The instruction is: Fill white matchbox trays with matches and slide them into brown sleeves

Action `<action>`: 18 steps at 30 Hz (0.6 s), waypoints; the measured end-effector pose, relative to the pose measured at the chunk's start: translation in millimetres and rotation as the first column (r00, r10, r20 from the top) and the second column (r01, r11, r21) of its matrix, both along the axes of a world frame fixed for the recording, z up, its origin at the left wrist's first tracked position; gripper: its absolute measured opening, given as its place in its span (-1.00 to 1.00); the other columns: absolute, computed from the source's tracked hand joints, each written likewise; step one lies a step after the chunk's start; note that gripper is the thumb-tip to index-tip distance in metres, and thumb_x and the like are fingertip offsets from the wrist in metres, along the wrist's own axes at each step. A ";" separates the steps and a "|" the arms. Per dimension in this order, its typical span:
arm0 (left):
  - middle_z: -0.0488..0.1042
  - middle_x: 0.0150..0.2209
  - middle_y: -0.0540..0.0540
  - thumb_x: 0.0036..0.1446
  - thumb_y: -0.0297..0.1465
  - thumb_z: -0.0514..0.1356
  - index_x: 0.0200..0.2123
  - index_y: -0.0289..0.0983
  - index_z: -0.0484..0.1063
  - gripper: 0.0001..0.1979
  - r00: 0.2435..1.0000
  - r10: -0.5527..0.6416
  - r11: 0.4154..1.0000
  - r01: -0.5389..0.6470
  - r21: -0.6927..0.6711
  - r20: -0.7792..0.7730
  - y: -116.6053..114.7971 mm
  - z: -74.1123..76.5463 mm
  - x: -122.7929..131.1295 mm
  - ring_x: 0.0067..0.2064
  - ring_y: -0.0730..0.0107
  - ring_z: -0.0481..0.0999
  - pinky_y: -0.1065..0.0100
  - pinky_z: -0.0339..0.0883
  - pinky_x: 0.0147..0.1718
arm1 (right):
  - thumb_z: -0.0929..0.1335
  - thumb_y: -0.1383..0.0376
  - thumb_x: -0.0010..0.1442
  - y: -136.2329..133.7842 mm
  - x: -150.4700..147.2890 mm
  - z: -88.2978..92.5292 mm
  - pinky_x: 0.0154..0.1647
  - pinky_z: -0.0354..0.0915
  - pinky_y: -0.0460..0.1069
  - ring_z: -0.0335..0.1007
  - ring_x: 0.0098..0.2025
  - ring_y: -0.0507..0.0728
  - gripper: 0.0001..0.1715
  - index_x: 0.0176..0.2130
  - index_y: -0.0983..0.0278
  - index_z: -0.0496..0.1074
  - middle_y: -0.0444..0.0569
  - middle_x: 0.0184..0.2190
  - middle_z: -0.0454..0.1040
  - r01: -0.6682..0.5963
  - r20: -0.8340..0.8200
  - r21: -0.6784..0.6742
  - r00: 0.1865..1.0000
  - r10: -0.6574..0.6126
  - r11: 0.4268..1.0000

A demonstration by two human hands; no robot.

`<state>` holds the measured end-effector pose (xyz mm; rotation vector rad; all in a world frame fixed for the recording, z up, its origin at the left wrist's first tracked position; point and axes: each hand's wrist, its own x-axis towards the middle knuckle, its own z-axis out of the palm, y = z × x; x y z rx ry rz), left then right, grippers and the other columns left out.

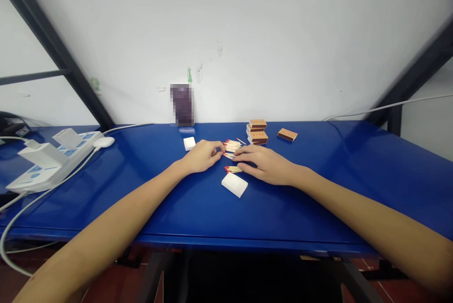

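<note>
On the blue table a pile of red-headed matches (232, 145) lies between my two hands. My left hand (203, 156) is at its left side, thumb and forefinger pinched at the red heads of a few matches. From the right, my right hand (267, 165) reaches in with fingers stretched out and thumb apart, the fingertips at the plain ends of those matches. Just below them is a smaller group of matches (231, 169), partly under the right thumb. A white matchbox tray (234, 185) sits nearest to me; whether anything is inside cannot be seen.
Several brown matchboxes (258, 137) are stacked behind the pile, and a single matchbox (287, 134) lies to their right. A small white block (189, 143) is beyond my left hand. A power strip (53, 164) with plugs and cables occupies the left side.
</note>
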<state>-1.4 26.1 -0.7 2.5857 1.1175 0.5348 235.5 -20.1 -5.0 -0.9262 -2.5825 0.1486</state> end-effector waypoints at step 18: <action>0.29 -0.61 0.12 0.19 -0.43 0.11 -0.19 -0.27 0.48 -0.83 1.000 -0.028 0.999 0.028 0.026 -0.009 -2.4 -1.1 0.8 -0.56 0.50 0.25 0.43 0.07 -0.47 | 0.23 0.21 0.37 -1.8 -2.7 -2.5 0.17 0.32 0.17 0.38 0.14 0.27 -0.61 0.02 0.29 0.52 0.14 0.09 0.47 -0.018 -0.003 0.023 1.000 0.018 1.000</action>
